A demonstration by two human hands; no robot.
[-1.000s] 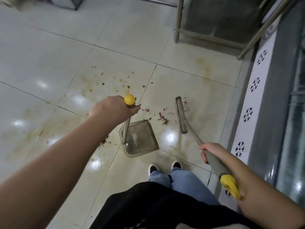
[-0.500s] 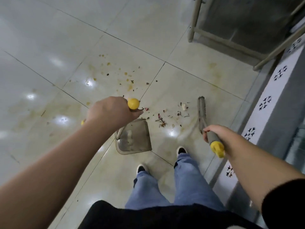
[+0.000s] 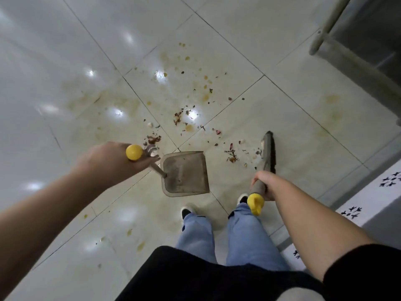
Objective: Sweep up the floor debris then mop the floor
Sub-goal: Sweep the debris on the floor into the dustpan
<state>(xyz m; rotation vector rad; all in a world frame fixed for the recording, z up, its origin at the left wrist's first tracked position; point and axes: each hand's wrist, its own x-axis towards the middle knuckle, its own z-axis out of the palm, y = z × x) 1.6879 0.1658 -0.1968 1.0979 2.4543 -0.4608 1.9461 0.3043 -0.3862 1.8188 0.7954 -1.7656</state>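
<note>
At centre frame your left hand (image 3: 112, 161) gripped the dustpan (image 3: 185, 173) handle, your right hand (image 3: 263, 184) curled round the broom (image 3: 268, 152) shaft. Debris (image 3: 232, 156) lay between pan and bristles, more scattered above; a hard stroke risked flicking scraps past the pan's lip.
</note>
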